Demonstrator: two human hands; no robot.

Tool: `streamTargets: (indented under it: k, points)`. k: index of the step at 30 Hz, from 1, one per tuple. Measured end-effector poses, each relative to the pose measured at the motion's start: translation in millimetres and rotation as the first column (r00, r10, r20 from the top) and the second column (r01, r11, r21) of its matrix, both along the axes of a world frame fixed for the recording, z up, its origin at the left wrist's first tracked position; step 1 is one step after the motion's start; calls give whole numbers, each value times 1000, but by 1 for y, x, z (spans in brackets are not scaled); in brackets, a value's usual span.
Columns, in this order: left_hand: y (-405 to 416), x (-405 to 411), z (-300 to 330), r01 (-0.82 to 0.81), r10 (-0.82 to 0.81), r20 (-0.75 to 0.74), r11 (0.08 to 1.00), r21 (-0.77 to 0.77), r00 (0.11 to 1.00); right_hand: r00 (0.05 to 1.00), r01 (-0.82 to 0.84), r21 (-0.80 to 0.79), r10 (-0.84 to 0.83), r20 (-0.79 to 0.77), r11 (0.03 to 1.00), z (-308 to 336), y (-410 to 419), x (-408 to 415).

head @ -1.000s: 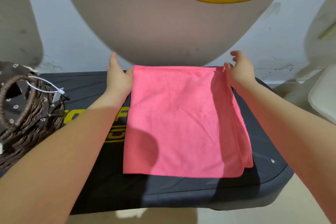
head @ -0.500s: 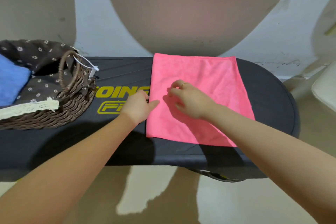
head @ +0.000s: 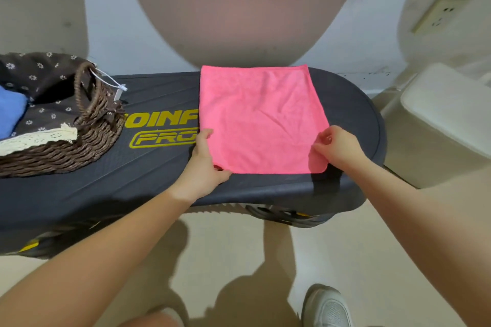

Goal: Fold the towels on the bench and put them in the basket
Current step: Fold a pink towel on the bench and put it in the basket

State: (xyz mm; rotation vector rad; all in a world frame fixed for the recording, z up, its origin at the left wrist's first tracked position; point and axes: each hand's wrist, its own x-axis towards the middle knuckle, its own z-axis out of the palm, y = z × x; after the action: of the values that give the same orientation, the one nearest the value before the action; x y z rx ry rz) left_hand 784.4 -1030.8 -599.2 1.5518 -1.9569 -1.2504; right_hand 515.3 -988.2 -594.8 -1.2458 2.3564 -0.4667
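A pink towel (head: pixel 261 119), folded into a rectangle, lies flat on the dark bench (head: pixel 148 180). My left hand (head: pixel 203 164) grips its near left corner, thumb on top and fingers tucked under the edge. My right hand (head: pixel 338 147) pinches the near right corner, which is slightly lifted and curled. At the bench's left end stands a brown wicker basket (head: pixel 66 151) with a flowered lining, and a blue towel (head: pixel 9 111) lies inside it.
Behind the bench is a pale wall with a socket (head: pixel 438 14) at the right. A white seat (head: pixel 449 109) stands to the right of the bench. My shoe (head: pixel 326 308) shows on the beige floor below. Yellow lettering (head: pixel 162 127) marks the bench top.
Both hands left the towel's far corners, swept over its middle and left edge, then moved apart to the two near corners. The view shifted back, showing more of the basket and floor.
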Motion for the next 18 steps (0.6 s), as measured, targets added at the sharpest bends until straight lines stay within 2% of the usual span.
streamTargets:
  k: [4,6,8,11,15,18]
  points:
    - [3,3,-3,-27,34,55,992,-126,998,992,121,151,-126,24,981,-1,-3,10]
    - [3,6,-4,-39,46,45,990,-138,998,973,222,140,-228,25,965,-7,-2,13]
    - [6,8,-5,-90,93,19,987,-132,995,945,279,113,-294,144,954,-10,-1,10]
    - [10,13,-6,-170,165,-47,979,-115,985,897,302,28,-294,329,953,-3,0,-2]
    - [11,13,1,-206,193,-121,972,-112,974,908,292,-48,-262,326,955,8,-1,-21]
    - [10,14,5,-146,143,-36,978,-149,989,948,225,-31,-211,236,974,8,4,-25]
